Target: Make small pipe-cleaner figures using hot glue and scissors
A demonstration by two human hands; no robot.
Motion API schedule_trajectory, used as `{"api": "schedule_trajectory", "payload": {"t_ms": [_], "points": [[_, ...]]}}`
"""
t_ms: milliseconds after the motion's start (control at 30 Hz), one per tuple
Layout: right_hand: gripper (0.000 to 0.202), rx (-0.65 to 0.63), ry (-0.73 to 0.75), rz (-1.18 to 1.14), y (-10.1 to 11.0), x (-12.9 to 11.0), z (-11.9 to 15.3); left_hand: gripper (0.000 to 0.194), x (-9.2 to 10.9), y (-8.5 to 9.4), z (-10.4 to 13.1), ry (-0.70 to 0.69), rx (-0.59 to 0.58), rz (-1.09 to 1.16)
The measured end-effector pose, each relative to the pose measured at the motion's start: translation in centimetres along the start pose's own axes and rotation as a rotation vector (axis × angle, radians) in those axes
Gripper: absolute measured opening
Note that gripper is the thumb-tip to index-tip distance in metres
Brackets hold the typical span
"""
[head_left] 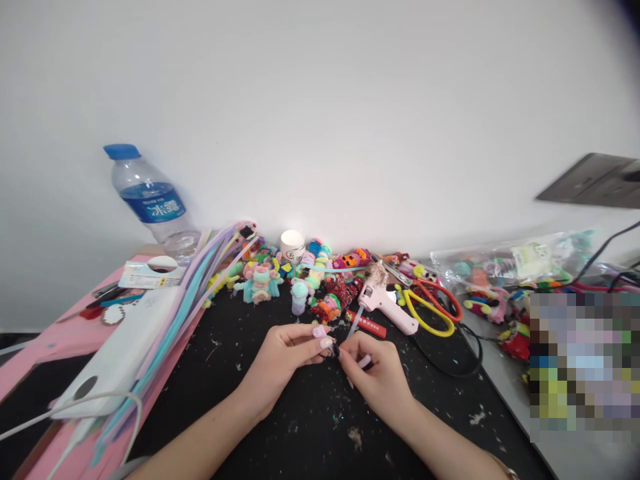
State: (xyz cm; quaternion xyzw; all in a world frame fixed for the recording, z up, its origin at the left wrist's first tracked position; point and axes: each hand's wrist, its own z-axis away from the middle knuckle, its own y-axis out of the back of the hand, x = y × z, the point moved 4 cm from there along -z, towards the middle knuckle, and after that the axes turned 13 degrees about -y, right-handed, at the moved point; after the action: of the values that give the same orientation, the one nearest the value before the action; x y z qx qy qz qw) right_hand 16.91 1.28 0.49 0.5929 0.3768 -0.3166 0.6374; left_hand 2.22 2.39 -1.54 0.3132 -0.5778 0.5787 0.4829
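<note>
My left hand (280, 357) is closed in a pinch around a small lilac fuzzy piece (319, 331), above the black tabletop (280, 427). Close beside it, my right hand (377, 373) pinches a tiny black piece (335, 349) between thumb and fingertips, against the left fingertips. Whether the two pieces are joined is too small to tell. A bit of lilac (365, 361) shows by the curled fingers of the right hand. Just beyond the hands lie a pink glue gun (393, 312) with a glue stick out of its back and a red printed strip (369, 325).
Scissors with yellow handles (430, 320) and orange handles (447, 300) lie right of the glue gun. Several fuzzy figures (260, 283) and a white tub (293, 245) line the wall. Pipe cleaners (185, 313), a white box (115, 347) and a water bottle (153, 200) stand left.
</note>
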Motion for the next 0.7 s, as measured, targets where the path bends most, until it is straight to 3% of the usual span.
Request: {"api": "schedule_trajectory", "payload": {"t_ms": [700], "points": [[0.01, -0.107, 0.053, -0.006, -0.84, 0.13, 0.0, 0.027, 0.08, -0.15, -0.04, -0.041, 0.055, 0.044]]}}
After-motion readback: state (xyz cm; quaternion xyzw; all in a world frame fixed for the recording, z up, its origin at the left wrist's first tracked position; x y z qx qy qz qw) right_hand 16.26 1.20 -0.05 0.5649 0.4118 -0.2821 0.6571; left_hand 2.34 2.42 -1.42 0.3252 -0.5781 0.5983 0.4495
